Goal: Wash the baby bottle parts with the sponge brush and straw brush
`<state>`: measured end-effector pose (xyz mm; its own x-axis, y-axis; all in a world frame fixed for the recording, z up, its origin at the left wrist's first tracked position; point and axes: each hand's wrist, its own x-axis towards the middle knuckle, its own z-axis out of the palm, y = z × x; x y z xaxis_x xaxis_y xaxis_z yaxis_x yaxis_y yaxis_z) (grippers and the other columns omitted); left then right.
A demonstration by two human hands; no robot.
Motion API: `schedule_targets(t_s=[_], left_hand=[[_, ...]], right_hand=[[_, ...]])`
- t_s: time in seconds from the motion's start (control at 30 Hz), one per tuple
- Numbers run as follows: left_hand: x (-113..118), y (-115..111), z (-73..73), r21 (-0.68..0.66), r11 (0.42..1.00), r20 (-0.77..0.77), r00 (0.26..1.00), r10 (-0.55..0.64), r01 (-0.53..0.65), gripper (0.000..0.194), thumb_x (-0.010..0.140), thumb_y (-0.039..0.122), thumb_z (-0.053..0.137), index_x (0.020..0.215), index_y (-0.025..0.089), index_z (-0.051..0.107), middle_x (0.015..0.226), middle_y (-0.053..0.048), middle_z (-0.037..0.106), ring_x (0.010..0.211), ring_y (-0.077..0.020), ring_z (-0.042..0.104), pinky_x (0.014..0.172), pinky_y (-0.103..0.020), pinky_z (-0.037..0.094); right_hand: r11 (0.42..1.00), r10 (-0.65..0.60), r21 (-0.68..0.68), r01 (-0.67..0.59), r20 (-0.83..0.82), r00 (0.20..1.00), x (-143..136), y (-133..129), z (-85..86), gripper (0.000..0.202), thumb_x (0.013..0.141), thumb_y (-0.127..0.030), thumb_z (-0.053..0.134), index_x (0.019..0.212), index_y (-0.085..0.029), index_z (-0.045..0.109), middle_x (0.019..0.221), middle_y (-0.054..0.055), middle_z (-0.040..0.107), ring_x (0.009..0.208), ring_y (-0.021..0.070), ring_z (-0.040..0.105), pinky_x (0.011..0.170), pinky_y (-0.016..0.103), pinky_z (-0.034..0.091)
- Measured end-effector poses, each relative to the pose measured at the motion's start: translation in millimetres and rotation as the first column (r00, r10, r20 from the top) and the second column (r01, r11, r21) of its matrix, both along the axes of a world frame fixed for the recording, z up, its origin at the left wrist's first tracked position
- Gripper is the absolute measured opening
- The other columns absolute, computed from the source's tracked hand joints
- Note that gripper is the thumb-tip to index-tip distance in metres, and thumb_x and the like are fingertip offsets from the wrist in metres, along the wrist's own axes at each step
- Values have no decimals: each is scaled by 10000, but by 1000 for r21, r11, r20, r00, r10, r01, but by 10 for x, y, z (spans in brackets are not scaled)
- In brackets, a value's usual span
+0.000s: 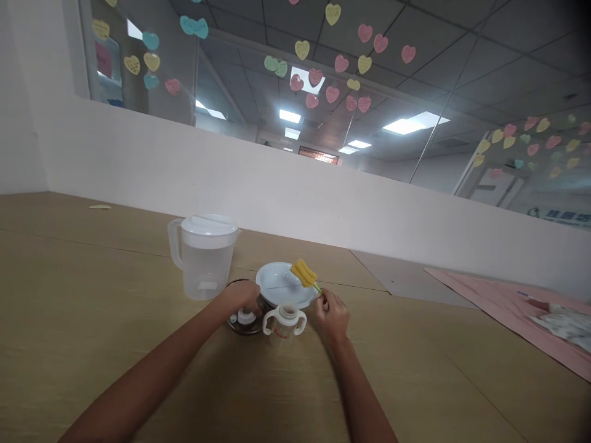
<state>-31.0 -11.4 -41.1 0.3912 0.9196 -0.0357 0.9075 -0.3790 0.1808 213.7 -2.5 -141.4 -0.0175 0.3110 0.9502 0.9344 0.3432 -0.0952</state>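
Farthest left on the wooden tabletop (92,320) stands a clear plastic pitcher (203,258) with a white lid, upright, its handle turned leftward. Just right of it, the left hand (241,296) rests with fingers curled over the rim of a dark glass bowl (242,325), where a small white cap (246,317) lies (whether the fingers actually pinch anything there cannot be told). Next comes a clear two-handled baby bottle (284,321), upright and uncapped, in front of a white plate (281,289) that touches the bowl's far side. The right hand (331,314) is pressed together, pinching the thin green handle of a yellow sponge brush (303,272), whose head tilts up over the plate. Far right, a pink mat (503,307) carries a crumpled cloth (563,321).
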Motion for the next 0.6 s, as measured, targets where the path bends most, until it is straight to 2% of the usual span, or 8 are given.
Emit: schedule_targets(t_s=[0.07, 0.17, 0.27, 0.37, 0.47, 0.53, 0.6], left_hand=[[38, -93, 73, 18, 1000, -65, 998, 14, -12, 159, 544, 258, 685, 644, 141, 645, 677, -101, 659, 641, -253, 609, 584, -326, 455], [132, -261, 215, 87, 996, -87, 996, -13, 21, 214, 750, 299, 507, 799, 132, 633, 832, -145, 654, 764, -272, 611, 659, -360, 451], [277, -426, 270, 150, 975, -23, 987, -160, 161, 377, 843, 426, 341, 985, 164, 573, 950, -127, 629, 834, -256, 601, 690, -354, 447], [423, -524, 194, 142, 941, -5, 951, -309, 307, 463, 728, 510, 505, 1035, 166, 547, 979, -117, 613, 838, -261, 591, 665, -337, 450], [494, -529, 115, 116, 929, -20, 936, -351, 351, 402, 622, 400, 636, 942, 163, 582, 925, -96, 610, 799, -254, 583, 644, -319, 440], [481, -502, 135, 92, 922, 66, 922, -381, 375, 409, 598, 387, 659, 948, 192, 578, 916, -55, 608, 803, -226, 576, 641, -284, 434], [430, -473, 222, 89, 917, 227, 888, -400, 390, 499, 559, 426, 691, 998, 227, 563, 944, -17, 604, 843, -204, 567, 667, -254, 430]], right_hand=[[1000, -25, -16, 24, -20, 999, -7, -5, 3, 230, 784, -165, 406, 821, -142, 631, 624, 28, 593, 570, 124, 524, 567, 218, 371], [995, -84, -53, 79, -103, 991, -10, -9, 23, 281, 778, -150, 381, 896, -135, 635, 732, 56, 602, 620, 140, 519, 569, 230, 366], [991, -114, -91, 95, -231, 966, 7, 6, 51, 364, 770, -142, 346, 1009, -138, 620, 847, 82, 548, 674, 149, 500, 572, 238, 368], [992, -81, -114, 49, -299, 951, 35, 35, 69, 401, 801, -173, 320, 1097, -151, 589, 815, 70, 454, 716, 161, 472, 615, 257, 386], [993, -20, -116, -24, -368, 930, 44, 61, 77, 416, 851, -233, 302, 1195, -144, 519, 805, 61, 418, 731, 164, 460, 671, 288, 400], [992, 34, -99, -83, -422, 906, 34, 74, 79, 416, 868, -290, 318, 1204, -138, 510, 826, 69, 436, 745, 163, 472, 706, 305, 404], [986, 94, -74, -150, -498, 862, 25, 92, 79, 409, 855, -364, 372, 1137, -137, 564, 846, 78, 476, 764, 165, 497, 717, 305, 407]])
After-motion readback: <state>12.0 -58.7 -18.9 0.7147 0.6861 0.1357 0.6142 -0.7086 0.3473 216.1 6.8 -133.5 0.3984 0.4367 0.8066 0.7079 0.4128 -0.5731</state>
